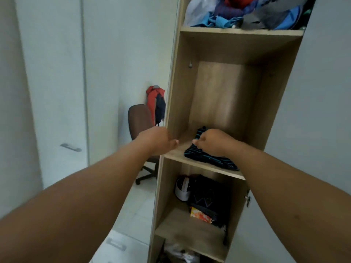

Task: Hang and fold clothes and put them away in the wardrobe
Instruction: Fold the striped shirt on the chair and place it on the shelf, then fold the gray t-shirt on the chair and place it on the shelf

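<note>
White doors stood beside the open wardrobe (171, 103), where the right hand (212, 140) had its fingers closed on a folded striped garment (207, 158) lying on the middle shelf (174, 153), probably to settle it, while the left hand (157, 140) hovered loosely open, holding nothing

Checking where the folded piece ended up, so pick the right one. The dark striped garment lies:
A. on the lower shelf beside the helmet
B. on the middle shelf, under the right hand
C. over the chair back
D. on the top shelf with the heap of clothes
B: the dark striped garment lies on the middle shelf, with the right hand gripping its top.
</note>
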